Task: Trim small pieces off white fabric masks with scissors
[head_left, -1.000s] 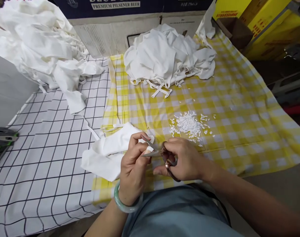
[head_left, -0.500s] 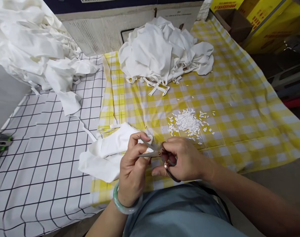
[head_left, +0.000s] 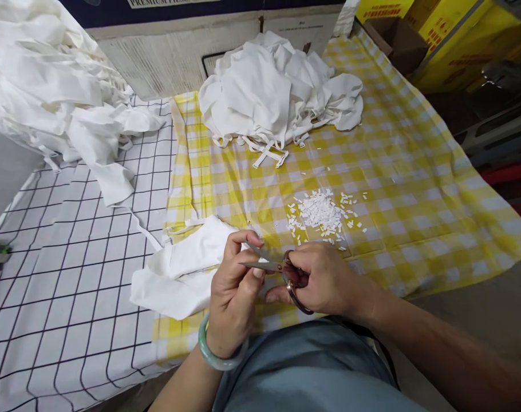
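My left hand [head_left: 235, 289], with a green bangle at its wrist, is closed with thumb and fingers on a white cloth garment [head_left: 198, 249]. The garment has thin straps and spreads out to the left, its held end mostly hidden behind the fingers. My right hand [head_left: 323, 277] grips the bronze-coloured handles of a pair of scissors [head_left: 264, 265]. The blades are partly apart and point left, across the fingers of my left hand. A bit of white material shows between the blades near the pivot.
Just beyond my hands lies a pile of small white clippings [head_left: 323, 213]. Farther back is a heap of white garments [head_left: 264, 91] against a cardboard box [head_left: 157, 63]. A larger heap of white cloth [head_left: 41, 74] stands at left. Yellow cartons [head_left: 462, 46] are at back right.
The scissor blades have come closer together. Less of the white material shows between my left fingers and the blades. The view has shifted slightly.
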{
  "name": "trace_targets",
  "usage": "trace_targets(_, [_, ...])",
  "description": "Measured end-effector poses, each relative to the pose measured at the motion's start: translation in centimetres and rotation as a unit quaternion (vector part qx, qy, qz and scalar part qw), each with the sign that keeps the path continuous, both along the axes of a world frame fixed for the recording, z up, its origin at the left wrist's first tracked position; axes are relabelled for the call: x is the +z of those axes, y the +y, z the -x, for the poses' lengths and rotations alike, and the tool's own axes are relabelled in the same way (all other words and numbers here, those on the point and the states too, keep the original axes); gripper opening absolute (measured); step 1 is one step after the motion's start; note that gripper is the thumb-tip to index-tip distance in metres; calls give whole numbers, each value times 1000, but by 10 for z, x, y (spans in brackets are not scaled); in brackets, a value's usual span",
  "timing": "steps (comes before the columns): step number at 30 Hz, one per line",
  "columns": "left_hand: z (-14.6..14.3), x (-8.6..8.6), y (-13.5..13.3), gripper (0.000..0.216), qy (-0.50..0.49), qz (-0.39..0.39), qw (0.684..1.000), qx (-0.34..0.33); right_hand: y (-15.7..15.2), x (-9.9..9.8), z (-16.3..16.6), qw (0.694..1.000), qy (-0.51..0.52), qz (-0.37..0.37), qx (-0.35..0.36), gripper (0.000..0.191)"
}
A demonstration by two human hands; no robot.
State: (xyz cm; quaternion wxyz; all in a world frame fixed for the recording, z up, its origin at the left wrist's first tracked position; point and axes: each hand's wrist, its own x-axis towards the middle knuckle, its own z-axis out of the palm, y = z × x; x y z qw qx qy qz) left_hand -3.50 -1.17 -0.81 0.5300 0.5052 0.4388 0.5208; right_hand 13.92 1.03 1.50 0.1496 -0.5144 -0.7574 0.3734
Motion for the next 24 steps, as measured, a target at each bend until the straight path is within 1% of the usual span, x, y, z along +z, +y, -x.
trace_targets(3, [-7, 0, 4, 20, 14, 1, 1000, -26, -3, -2, -11, 1000, -3, -25, -8, 51])
trace_targets(5, [-14, 2, 8, 21, 30, -13, 998, -47, -6, -5, -21, 999, -4, -35, -21, 50])
trace_targets(8, [-26, 5, 15, 26, 43, -31, 995, -83, -11, -10, -34, 998, -13, -27, -49, 48])
trace_targets(10, [-34, 5, 21, 27, 48, -23, 993, -108, -13, -14, -40, 997, -16, -3, -76, 49])
trace_targets(12, [-41, 3, 26, 27, 61, -18, 991, -121, -13, -16, -46, 992, -2, 45, -114, 51])
trace_targets(13, [-44, 1, 28, 27, 72, -23, 990, -119, -13, -18, -50, 988, 20, 76, -135, 52])
trace_targets(15, [-47, 1, 27, 25, 115, -56, 986, -108, -10, -18, -59, 972, 82, 135, -174, 53])
trace_targets(16, [-47, 3, 25, 23, 149, -84, 978, -116, -8, -18, -64, 965, 107, 151, -188, 53])
trace_targets(18, [-44, 10, 17, 18, 239, -152, 944, -169, -2, -17, -76, 963, 117, 142, -198, 47])
trace_targets(20, [-36, 18, 8, 11, 306, -197, 903, -227, 4, -17, -84, 975, 80, 89, -187, 40])
trace_targets(21, [-28, 22, 6, 9, 321, -200, 896, -231, 8, -18, -85, 980, 64, 61, -176, 39])
trace_targets(22, [-17, 23, 5, 8, 329, -196, 900, -207, 11, -19, -83, 984, 57, 41, -164, 39])
trace_targets(23, [-2, 23, 6, 4, 339, -187, 909, -158, 13, -20, -79, 986, 58, 33, -152, 39])
trace_targets(24, [17, 22, 9, 4, 361, -179, 911, -90, 15, -20, -73, 988, 63, 33, -140, 38])
